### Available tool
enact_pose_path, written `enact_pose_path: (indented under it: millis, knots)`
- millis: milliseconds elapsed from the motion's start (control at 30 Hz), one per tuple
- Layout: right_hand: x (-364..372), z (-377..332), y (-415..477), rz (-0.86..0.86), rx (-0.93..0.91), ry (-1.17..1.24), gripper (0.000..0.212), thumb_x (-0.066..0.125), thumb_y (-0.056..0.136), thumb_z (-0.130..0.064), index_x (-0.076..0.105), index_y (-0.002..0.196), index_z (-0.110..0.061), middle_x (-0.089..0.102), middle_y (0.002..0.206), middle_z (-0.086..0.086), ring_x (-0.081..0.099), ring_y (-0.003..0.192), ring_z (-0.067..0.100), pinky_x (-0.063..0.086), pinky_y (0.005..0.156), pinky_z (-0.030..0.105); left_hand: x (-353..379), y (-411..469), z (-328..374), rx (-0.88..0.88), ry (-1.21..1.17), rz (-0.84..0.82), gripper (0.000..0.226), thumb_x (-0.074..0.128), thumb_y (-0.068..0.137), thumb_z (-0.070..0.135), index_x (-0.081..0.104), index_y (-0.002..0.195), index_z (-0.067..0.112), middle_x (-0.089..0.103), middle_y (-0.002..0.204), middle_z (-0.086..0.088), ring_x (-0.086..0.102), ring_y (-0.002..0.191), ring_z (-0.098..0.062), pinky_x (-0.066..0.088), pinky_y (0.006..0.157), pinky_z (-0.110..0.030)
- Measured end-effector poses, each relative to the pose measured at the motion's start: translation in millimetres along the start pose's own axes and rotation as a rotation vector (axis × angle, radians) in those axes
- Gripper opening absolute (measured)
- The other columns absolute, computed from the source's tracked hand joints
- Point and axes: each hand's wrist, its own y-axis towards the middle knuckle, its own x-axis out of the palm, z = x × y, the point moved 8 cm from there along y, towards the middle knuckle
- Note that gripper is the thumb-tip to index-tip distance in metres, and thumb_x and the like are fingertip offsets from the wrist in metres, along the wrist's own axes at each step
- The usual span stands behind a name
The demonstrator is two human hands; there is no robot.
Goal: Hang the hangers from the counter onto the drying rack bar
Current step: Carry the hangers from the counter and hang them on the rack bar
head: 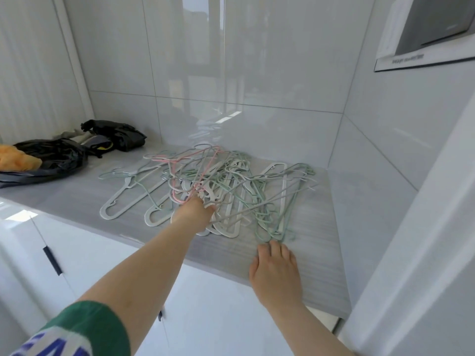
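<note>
A tangled pile of hangers (231, 186), white, pale green, grey and one pink, lies on the grey counter (77, 201). My left hand (195, 213) reaches into the pile's near middle, its fingers curled among white hangers beside the pink hanger (195, 165); I cannot tell whether it grips one. My right hand (276, 268) lies flat on the counter near the front edge, fingers straight, fingertips touching the near end of the green hangers (272, 232). No drying rack bar is in view.
Black plastic bags (51, 155) with an orange item (15, 160) sit at the counter's left end. Glossy tiled walls (231, 73) close the back and right. White cabinet doors (38, 253) run below the counter. A white panel edge (424, 253) stands at right.
</note>
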Motion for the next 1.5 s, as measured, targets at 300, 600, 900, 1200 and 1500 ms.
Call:
enact_pose_path:
  millis: [300, 600, 900, 1200, 1500]
  knots:
    - [4, 1, -2, -0.022, 0.012, -0.004, 0.038, 0.031, 0.068, -0.023, 0.067, 0.062, -0.013, 0.071, 0.074, 0.008, 0.068, 0.069, 0.024, 0.057, 0.064, 0.032, -10, -9, -7, -0.015, -0.613, -0.014, 0.011, 0.034, 0.096, 0.010, 0.045, 0.096, 0.007, 0.052, 0.031, 0.002, 0.051, 0.024, -0.009, 0.043, 0.029, -0.018]
    - [0, 0, -4, 0.085, -0.011, -0.032, 0.038, 0.032, 0.068, -0.020, 0.068, 0.063, -0.011, 0.069, 0.068, 0.007, 0.067, 0.064, 0.024, 0.057, 0.061, 0.030, -53, -41, 17, 0.215, -0.737, 0.225, 0.015, 0.034, 0.096, 0.014, 0.046, 0.087, 0.016, 0.059, 0.061, -0.003, 0.055, 0.040, -0.013, 0.045, 0.033, -0.019]
    - [-52, 0, 4, 0.447, -0.038, 0.387, 0.036, 0.057, 0.054, 0.010, 0.061, 0.090, 0.011, 0.064, 0.082, 0.024, 0.064, 0.076, 0.041, 0.040, 0.076, 0.032, -93, -72, -13, 0.236, -0.793, 0.355, 0.025, 0.034, 0.095, 0.015, 0.050, 0.078, 0.022, 0.060, 0.044, 0.009, 0.052, 0.031, -0.002, 0.042, 0.039, -0.016]
    - [-134, -79, 51, 0.396, -0.228, 0.345, 0.048, 0.055, 0.081, 0.002, 0.045, 0.127, 0.003, 0.047, 0.132, 0.023, 0.039, 0.127, 0.037, 0.025, 0.108, 0.044, -167, -169, -67, 0.326, -0.625, 0.536, 0.029, 0.039, 0.094, 0.013, 0.051, 0.075, 0.031, 0.060, 0.060, 0.007, 0.051, 0.034, -0.001, 0.043, 0.040, -0.011]
    - [-159, -220, -39, 0.015, -0.688, 0.546, 0.023, 0.049, 0.092, -0.015, 0.064, 0.105, -0.003, 0.067, 0.097, 0.015, 0.059, 0.088, 0.030, 0.038, 0.069, 0.031, -225, -343, -204, 0.022, -0.412, 0.619, 0.025, 0.047, 0.090, 0.016, 0.052, 0.069, 0.028, 0.063, 0.057, 0.010, 0.057, 0.038, -0.003, 0.043, 0.048, -0.021]
